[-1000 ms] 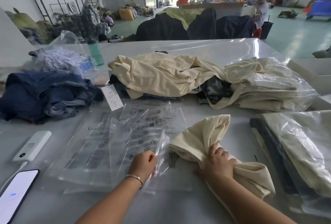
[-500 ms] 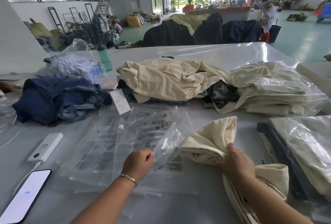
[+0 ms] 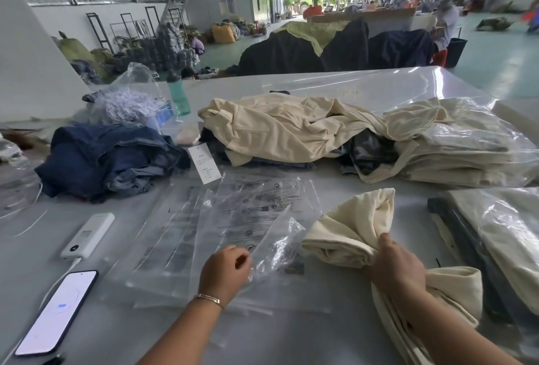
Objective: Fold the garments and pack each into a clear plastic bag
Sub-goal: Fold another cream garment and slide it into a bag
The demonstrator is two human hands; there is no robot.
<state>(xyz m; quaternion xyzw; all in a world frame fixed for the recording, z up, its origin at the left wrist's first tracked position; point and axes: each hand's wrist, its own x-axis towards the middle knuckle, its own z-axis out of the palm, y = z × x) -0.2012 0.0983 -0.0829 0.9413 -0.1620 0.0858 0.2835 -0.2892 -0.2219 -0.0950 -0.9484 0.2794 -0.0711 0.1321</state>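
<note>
Head view, near edge: a black-framed smartphone w/ lit white screen (image 3: 57, 313) lies at the bottom left on the grey plastic-covered table (image 3: 87, 329), a white cable running up to a white oblong power bank (image 3: 87, 235) just beyond it. Person's left hand (image 3: 224, 273), thin bracelet at the wrist, has fingers curled and pinches the lifted edge of a clear plastic bag w/ black print (image 3: 274, 243); that bag rises off a fanned stack of flat clear printed bags (image 3: 180, 236) lying on the table. Right hand (image 3: 398, 268) is clamped round a folded cream cotton garment (image 3: 354, 224), bunched in the fist; garment's front end sits just beside the lifted bag's mouth, its tail trails back under the forearm toward the near edge. Far right: a stack of packed cream garments in glossy clear bags (image 3: 504, 236), dark one underneath.

Mid-table: a white paper hang tag (image 3: 204, 163) beside a heap of dark blue denim clothes (image 3: 108, 157) on the left. Centre, a loose pile of cream garments (image 3: 291, 128) over darker pieces; to its right, more bagged cream garments (image 3: 466, 146). Behind the denim, a clear bag stuffed w/ white tags (image 3: 128, 102) and a green plastic water bottle w/ dark cap (image 3: 177, 93), upright.

Beyond the table: dark garment piles, a warehouse floor, a metal stair, an open door w/ trees; bkgd people are blurred.
</note>
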